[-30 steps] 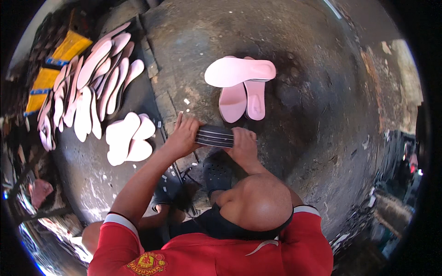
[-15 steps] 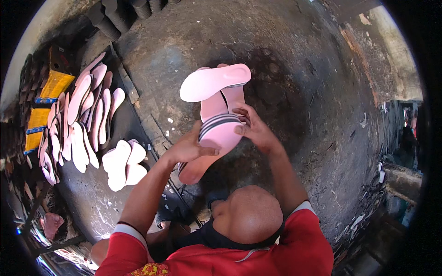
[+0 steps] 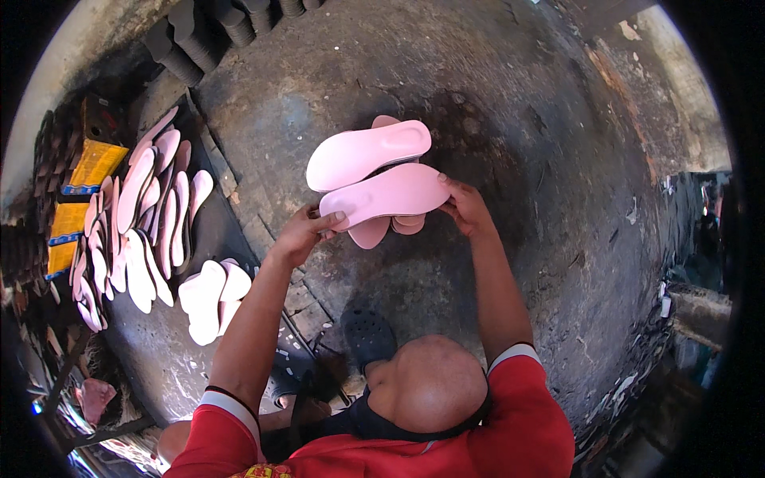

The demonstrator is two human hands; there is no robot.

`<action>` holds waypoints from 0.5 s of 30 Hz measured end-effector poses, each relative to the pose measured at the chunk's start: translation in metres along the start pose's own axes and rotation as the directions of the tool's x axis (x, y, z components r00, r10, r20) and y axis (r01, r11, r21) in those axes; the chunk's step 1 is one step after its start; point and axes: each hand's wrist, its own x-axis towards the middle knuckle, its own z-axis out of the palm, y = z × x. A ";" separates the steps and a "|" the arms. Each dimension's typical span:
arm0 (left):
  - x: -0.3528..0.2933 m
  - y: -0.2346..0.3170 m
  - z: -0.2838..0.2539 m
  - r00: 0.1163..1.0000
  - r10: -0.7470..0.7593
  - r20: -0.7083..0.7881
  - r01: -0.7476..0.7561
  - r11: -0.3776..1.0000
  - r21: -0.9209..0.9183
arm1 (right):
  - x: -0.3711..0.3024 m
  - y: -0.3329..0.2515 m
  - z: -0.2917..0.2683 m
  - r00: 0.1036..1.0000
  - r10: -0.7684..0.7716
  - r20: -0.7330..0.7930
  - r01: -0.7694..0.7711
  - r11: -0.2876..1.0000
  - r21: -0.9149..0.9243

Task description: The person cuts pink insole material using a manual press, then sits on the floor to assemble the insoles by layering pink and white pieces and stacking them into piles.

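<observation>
Change since half a second ago: the pink foam shoe insole (image 3: 388,196), then held tilted down toward the body, is now raised and turned crosswise, level between the two hands, over the small pile of pink insoles on the floor (image 3: 368,151).

Hands: the left hand (image 3: 301,233) is closed on the insole's left end, thumb on top and fingers beneath. The right hand (image 3: 464,207) is pinched on the opposite, rounded end. Both are clamped on the same piece, which is held clear of the ground.

Step in hand, as judged: one insole is being laid onto, or checked above, the pile just below it. The next move would call for the held piece to be squared with the top insole of the pile and let down flat, with both grips eased together so that nothing slides.

Pile: one pink insole is seen lying on top, and the tips of two or three more show from beneath the held piece.

Containers and holders:
- yellow flat cartons (image 3: 89,171) at far left, stacked; contents not visible.
- row of pale pink insoles standing on edge (image 3: 139,219), leaned against one another beside the cartons.
- loose flat group of whitish-pink insoles (image 3: 211,295) on the dark concrete floor (image 3: 510,88), near the left forearm.
- dark ribbed sole stacks (image 3: 199,36) along the upper left wall.
</observation>
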 end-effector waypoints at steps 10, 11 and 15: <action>-0.013 -0.008 0.001 0.959 0.047 -0.279 -0.050 0.999 -0.004 | 0.033 -0.059 0.012 0.944 -0.326 -0.044 0.243 0.782 -0.574; -0.013 -0.012 0.007 0.953 0.066 -0.296 -0.080 0.996 -0.036 | 0.041 -0.074 0.018 0.896 -0.440 -0.052 0.294 0.677 -0.674; -0.010 -0.033 0.009 0.948 0.093 -0.303 -0.141 0.980 -0.140 | 0.099 -0.141 0.079 0.830 -0.344 0.439 0.553 0.403 -0.729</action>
